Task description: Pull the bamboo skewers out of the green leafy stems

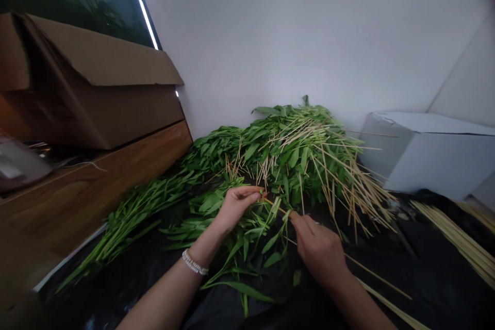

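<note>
In the head view, the left hand (236, 206), with a beaded bracelet (194, 263) at its wrist, pinches thumb and forefinger together at the upper end of a thin stick (282, 211); a scrap of green shows at the fingertips. The right hand (319, 245), wearing a ring (317, 223), has its fingers curled and closed on the stick's lower end. The stick slants down between the two hands, above a black plastic sheet (429, 273), with pale green stems crossing it and leaves hanging below.

Loose leafy stems (135, 211) spread over the sheet to the left of the hands. Beyond the hands, a heap of leafy greens (266, 131) rises beside the white wall (294, 31), with many slender sticks (359, 191) poking out, mostly toward the right. A bundle of pale sticks (456, 234) lies at the far right, near a white box (441, 160). On the left, an open cardboard box (127, 108) stands on a wooden counter (150, 152), with a blurred pale container (21, 165) near it.
</note>
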The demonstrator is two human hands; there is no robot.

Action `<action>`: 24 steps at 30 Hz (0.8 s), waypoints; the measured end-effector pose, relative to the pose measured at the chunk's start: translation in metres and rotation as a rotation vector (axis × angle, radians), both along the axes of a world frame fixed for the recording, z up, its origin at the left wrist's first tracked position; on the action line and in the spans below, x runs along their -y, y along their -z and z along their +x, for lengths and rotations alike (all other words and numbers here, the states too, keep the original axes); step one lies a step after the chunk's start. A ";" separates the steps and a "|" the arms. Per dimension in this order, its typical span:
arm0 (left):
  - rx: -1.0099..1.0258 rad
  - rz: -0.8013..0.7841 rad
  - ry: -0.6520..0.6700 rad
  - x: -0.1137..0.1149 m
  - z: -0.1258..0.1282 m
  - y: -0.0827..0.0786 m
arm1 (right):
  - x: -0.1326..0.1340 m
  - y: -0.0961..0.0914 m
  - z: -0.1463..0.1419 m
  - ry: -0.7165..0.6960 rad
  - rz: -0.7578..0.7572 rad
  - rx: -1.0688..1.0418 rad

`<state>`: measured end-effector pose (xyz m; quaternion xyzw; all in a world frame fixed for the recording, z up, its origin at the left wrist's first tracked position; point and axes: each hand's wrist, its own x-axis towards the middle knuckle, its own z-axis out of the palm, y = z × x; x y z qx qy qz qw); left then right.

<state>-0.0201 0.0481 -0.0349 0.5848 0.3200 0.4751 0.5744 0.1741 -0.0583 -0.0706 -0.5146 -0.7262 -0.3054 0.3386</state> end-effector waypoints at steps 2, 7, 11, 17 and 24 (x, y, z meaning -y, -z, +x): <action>0.031 -0.012 -0.006 0.000 0.001 0.001 | 0.000 0.002 0.000 0.005 -0.001 0.010; 0.030 -0.013 -0.016 0.001 0.002 0.001 | -0.001 0.007 0.002 0.015 -0.005 0.022; 0.024 -0.014 -0.020 0.003 0.003 -0.001 | -0.002 0.008 0.003 0.018 -0.013 0.020; -0.035 0.024 -0.055 0.005 0.005 0.001 | 0.000 0.006 -0.003 0.040 0.004 0.002; -0.080 0.123 -0.019 0.005 0.002 -0.007 | -0.002 0.005 -0.006 0.025 -0.024 -0.065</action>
